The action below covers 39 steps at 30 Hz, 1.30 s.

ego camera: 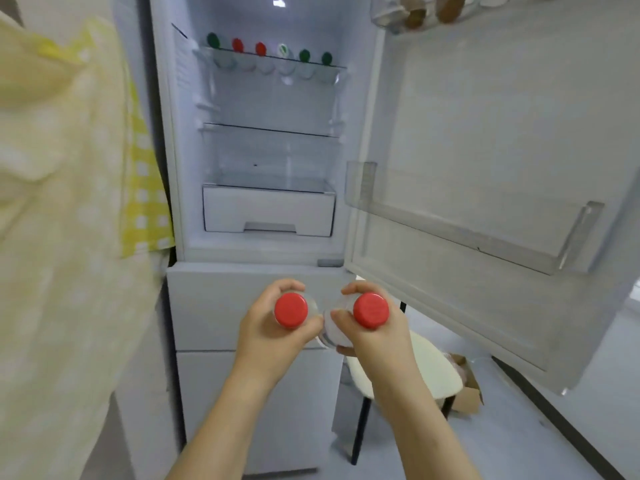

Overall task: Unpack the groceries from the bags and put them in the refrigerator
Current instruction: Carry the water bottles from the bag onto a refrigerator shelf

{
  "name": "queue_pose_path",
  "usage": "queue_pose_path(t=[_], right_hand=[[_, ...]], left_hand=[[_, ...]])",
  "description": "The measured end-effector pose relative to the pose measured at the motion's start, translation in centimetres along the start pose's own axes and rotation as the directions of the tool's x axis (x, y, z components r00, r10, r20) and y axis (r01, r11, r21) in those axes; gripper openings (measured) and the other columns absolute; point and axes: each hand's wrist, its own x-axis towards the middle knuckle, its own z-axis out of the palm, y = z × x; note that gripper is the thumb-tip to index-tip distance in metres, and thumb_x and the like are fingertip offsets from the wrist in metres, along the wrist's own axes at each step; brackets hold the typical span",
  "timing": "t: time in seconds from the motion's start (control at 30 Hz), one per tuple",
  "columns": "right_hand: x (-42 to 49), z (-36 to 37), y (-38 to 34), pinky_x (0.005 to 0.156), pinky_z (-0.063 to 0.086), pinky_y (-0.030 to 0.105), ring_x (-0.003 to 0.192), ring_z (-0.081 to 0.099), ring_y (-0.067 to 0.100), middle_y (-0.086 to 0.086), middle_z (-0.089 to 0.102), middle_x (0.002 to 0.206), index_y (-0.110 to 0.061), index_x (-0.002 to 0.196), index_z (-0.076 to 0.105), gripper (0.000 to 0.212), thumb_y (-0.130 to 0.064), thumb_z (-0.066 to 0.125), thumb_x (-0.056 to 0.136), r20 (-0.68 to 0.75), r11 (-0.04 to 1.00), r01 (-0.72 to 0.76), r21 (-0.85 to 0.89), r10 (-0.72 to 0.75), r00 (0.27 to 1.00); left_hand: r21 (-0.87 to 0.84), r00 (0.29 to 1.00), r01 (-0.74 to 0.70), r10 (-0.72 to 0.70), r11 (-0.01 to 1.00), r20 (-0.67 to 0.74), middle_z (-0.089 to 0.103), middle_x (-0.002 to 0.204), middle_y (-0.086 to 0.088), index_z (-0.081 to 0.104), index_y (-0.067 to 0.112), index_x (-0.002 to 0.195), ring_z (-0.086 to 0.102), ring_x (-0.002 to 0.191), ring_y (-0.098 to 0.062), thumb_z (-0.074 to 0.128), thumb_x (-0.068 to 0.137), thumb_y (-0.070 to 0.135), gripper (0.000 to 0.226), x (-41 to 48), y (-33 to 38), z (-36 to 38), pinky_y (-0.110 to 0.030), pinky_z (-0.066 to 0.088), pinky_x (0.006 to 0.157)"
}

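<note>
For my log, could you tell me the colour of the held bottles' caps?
Red: left cap, right cap; head view.

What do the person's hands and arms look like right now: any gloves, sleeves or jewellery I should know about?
Both are bare. The left hand and right hand wear no gloves, and no rings show on the fingers in view. The left forearm and right forearm carry no sleeve, watch or bracelet down to the frame's bottom edge.
</note>
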Motion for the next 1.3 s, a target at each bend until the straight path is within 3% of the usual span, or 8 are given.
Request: queue_pose_path(t=[0.13,0.4,0.5,0.6,0.67,0.83,1.17,1.3], right_hand=[[5.0,4.5,-1.0,0.071,0.055,0.048,0.079,0.062,0.019,0.007,0.061,0.101,-0.026,0.086,0.061,0.029,-0.018,0.063,0.058,-0.005,0.996,0.069,0.060,-0.069,0.998],[13.2,11.9,-3.3,0.065,0.056,0.044,0.071,0.062,0.005,0.001,0.059,0.103,-0.027,0.086,0.061,0.027,-0.017,0.063,0.061,-0.026,0.958,0.244,0.153,-0.243,0.970],[16.0,13.8,-4.1,0.067,0.056,0.049,0.073,0.062,0.008,0.000,0.062,0.098,-0.026,0.087,0.061,0.027,-0.016,0.064,0.061,-0.034,0.932,0.320,0.169,-0.319,0.947],[18.9,15.4,-4.7,0.070,0.056,0.051,0.074,0.063,0.005,-0.015,0.062,0.087,-0.023,0.089,0.061,0.029,-0.014,0.065,0.062,-0.053,0.899,0.394,0.192,-0.392,0.919],[21.0,16.2,-5.1,0.070,0.055,0.055,0.074,0.063,0.006,-0.018,0.063,0.085,-0.023,0.090,0.061,0.030,-0.014,0.067,0.061,-0.056,0.870,0.442,0.219,-0.441,0.896],[26.6,17.9,-5.7,0.089,0.048,0.057,0.104,0.060,0.018,-0.022,0.061,0.099,-0.042,0.084,0.063,0.027,-0.033,0.069,0.059,-0.099,0.783,0.574,0.240,-0.569,0.817],[39.5,19.8,-6.4,0.071,0.056,0.055,0.079,0.060,0.003,-0.026,0.061,0.089,-0.034,0.087,0.062,0.030,-0.023,0.070,0.060,-0.157,0.620,0.691,0.372,-0.692,0.705],[44.2,20.5,-7.0,0.069,0.059,0.045,0.091,0.061,0.004,-0.025,0.059,0.096,-0.043,0.081,0.063,0.026,-0.028,0.068,0.059,-0.177,0.539,0.715,0.445,-0.730,0.660]], left_hand=[[0.042,0.993,-0.113,0.114,0.993,-0.029,0.059,0.075,0.025,0.057,0.043,0.088,0.062,0.082,-0.016,0.073,0.050,0.036,0.042,6.3,0.7,-3.3,-0.049,0.055,0.077],[0.090,0.935,-0.345,0.350,0.934,-0.055,0.057,0.074,0.027,0.056,0.041,0.090,0.059,0.074,-0.014,0.073,0.054,0.040,0.040,16.8,2.7,-8.4,-0.047,0.055,0.076],[0.115,0.900,-0.421,0.430,0.900,-0.069,0.059,0.083,0.028,0.055,0.044,0.089,0.059,0.080,-0.009,0.068,0.051,0.047,0.041,19.7,3.6,-9.6,-0.034,0.052,0.075],[0.108,0.863,-0.487,0.496,0.867,-0.092,0.061,0.090,0.026,0.055,0.042,0.088,0.058,0.085,0.001,0.066,0.050,0.048,0.040,22.5,4.4,-10.6,-0.016,0.047,0.074],[0.110,0.843,-0.516,0.526,0.849,-0.108,0.060,0.090,0.027,0.055,0.041,0.089,0.058,0.084,0.002,0.065,0.049,0.049,0.042,24.4,5.0,-11.2,-0.013,0.046,0.071],[0.107,0.762,-0.630,0.639,0.769,-0.105,0.056,0.094,0.036,0.053,0.039,0.092,0.055,0.085,0.008,0.063,0.052,0.045,0.042,29.0,6.3,-12.2,-0.010,0.046,0.071],[0.127,0.541,-0.815,0.821,0.565,-0.180,0.055,0.099,0.036,0.051,0.032,0.102,0.055,0.096,0.009,0.067,0.058,0.038,0.047,40.9,7.2,-10.2,-0.005,0.043,0.073],[0.109,0.480,-0.854,0.850,0.509,-0.215,0.055,0.104,0.035,0.052,0.033,0.103,0.054,0.101,0.009,0.068,0.059,0.035,0.047,45.9,7.3,-9.2,-0.009,0.047,0.076]])
